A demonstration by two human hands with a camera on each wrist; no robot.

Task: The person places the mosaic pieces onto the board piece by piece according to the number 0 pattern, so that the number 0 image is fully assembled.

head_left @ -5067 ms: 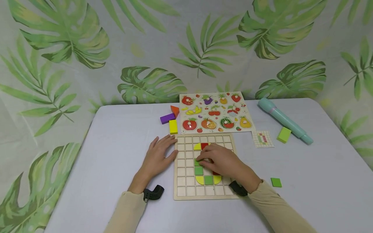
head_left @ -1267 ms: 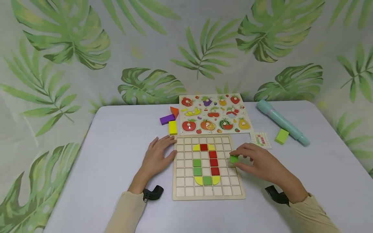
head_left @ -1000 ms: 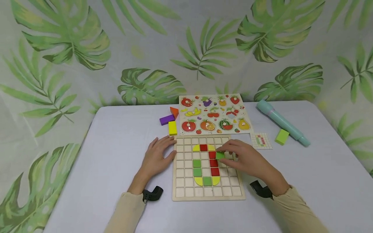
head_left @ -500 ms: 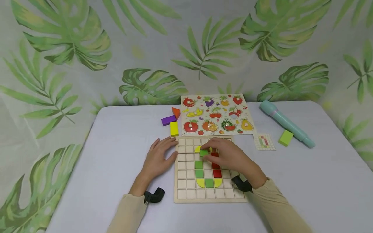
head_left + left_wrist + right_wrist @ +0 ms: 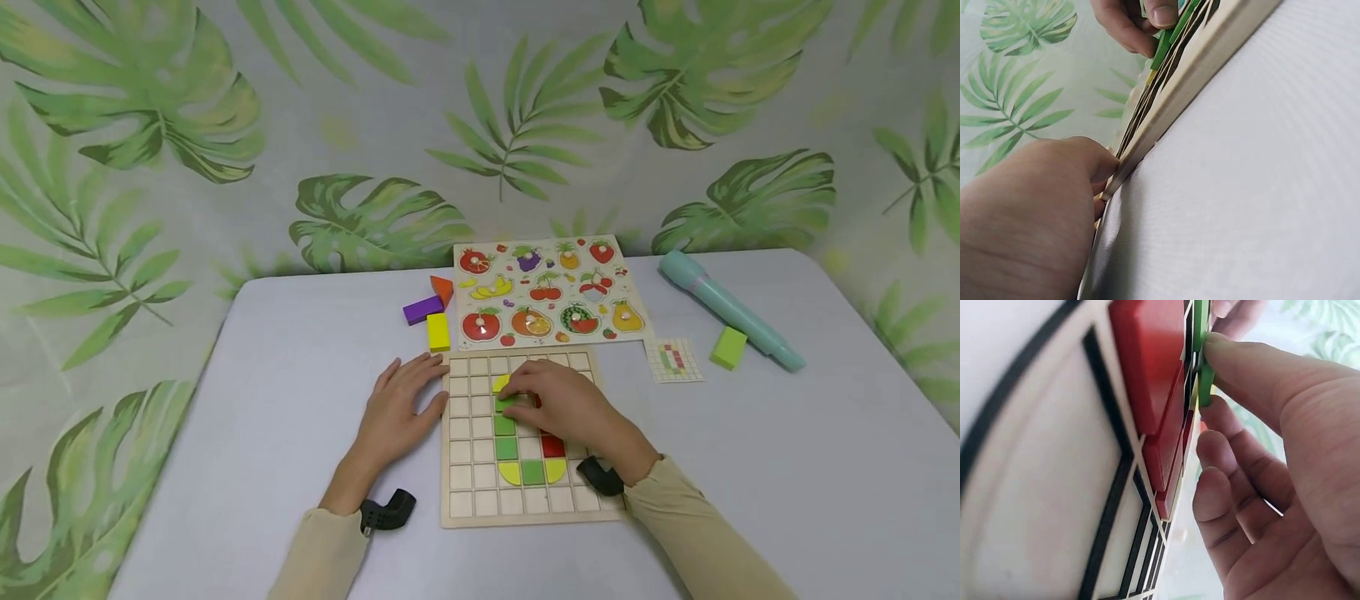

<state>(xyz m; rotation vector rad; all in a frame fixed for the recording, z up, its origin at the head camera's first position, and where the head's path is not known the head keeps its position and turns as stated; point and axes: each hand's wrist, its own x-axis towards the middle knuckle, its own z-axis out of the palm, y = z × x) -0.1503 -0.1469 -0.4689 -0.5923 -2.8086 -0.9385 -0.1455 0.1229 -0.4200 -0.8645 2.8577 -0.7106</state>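
In the head view a wooden grid board [image 5: 487, 503] lies flat, with green, red and yellow tiles set in its cells. My right hand [image 5: 566, 406] is over the board's upper middle and pinches a green square tile [image 5: 503, 404] between thumb and index finger. That tile [image 5: 1206, 381] looks slightly tilted in the right wrist view, at the cell between a yellow quarter-round tile [image 5: 500, 384] and a seated green tile [image 5: 505, 426]. The right hand covers part of the red tiles. My left hand [image 5: 396, 417] rests with spread fingers against the board's left edge.
Behind the board lies a fruit peg puzzle [image 5: 551, 292]. Purple [image 5: 423, 310], yellow [image 5: 438, 332] and orange [image 5: 442, 289] blocks sit to its left. At right are a small pattern card [image 5: 673, 360], a light green block [image 5: 728, 347] and a teal microphone-shaped object [image 5: 731, 308].
The loose green tile at the table's right was picked up by my right hand and carried leftward across the board to the left column of tiles. The left hand stays at the edge.
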